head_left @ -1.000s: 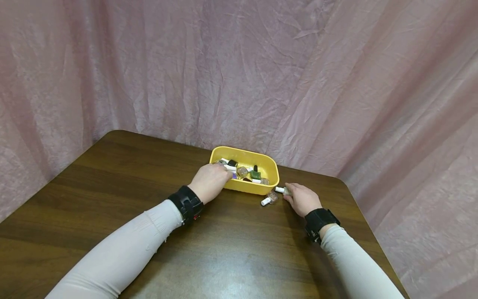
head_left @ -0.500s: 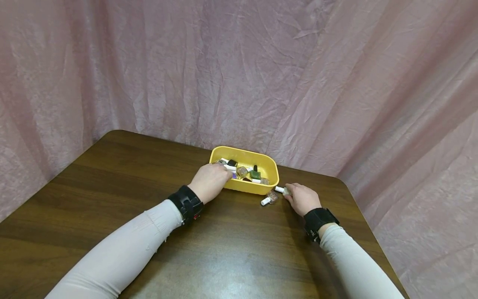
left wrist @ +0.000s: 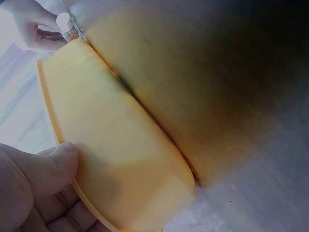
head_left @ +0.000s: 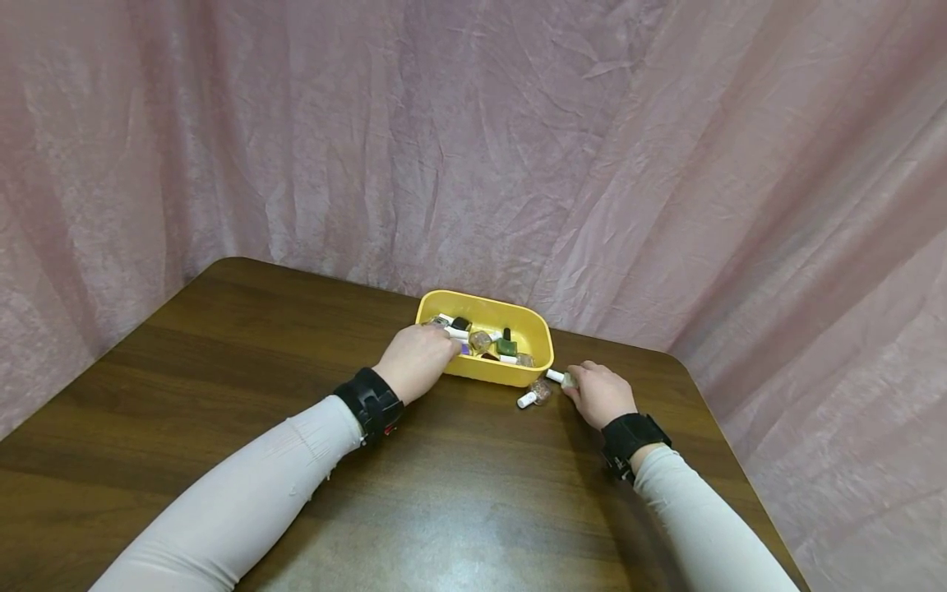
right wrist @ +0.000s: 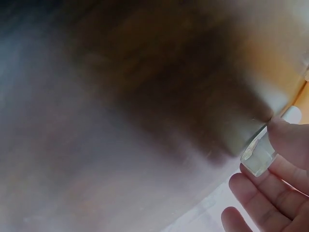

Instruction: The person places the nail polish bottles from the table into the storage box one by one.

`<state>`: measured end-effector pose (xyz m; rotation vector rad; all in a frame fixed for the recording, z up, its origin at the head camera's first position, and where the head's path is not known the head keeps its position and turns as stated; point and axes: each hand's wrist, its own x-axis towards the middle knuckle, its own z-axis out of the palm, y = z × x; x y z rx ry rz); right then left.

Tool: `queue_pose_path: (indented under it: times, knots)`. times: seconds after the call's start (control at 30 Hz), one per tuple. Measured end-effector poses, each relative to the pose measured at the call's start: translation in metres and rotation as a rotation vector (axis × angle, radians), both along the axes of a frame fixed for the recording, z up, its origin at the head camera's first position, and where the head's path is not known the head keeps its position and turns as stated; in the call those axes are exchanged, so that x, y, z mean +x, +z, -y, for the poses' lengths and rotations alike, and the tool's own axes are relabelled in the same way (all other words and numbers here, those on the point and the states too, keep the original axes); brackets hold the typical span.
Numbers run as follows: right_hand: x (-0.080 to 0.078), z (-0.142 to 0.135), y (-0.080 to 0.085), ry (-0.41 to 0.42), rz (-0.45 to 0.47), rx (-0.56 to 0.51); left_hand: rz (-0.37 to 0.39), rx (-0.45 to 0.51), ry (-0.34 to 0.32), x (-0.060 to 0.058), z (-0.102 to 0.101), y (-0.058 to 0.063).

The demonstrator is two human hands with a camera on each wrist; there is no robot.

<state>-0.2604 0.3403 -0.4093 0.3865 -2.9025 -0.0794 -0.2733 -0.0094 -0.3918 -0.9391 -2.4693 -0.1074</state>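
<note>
My left hand (head_left: 417,359) grips the near left rim of a yellow plastic bin (head_left: 488,372). In the left wrist view the thumb (left wrist: 58,164) lies on the bin's outer wall, with the fingers over the rim. Several small nail polish bottles lie in the bin, among them a green one (head_left: 506,347); my left hand hides some of its contents. Off the bin's right corner, my right hand (head_left: 602,395) pinches a pale, nearly clear nail polish bottle (right wrist: 259,157) with a white cap. A glittery nail polish bottle (head_left: 540,392), also white-capped, lies on the table between them.
The bin stands near the back edge of a brown wooden table (head_left: 414,485). Pink curtains (head_left: 473,148) hang behind the table and along its right side. Black straps with cameras circle both wrists.
</note>
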Motion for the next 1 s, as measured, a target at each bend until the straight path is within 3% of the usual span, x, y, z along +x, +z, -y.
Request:
queue_pose_path:
  times: [0.63,1.0]
  knots:
    - [0.013,-0.006,0.004,-0.007,-0.050,-0.040,0.005,0.002,0.003,0.001,0.000,0.001]
    - [0.016,-0.007,0.016,-0.033,-0.075,-0.077,0.001,0.013,-0.003,0.001,-0.001,-0.002]
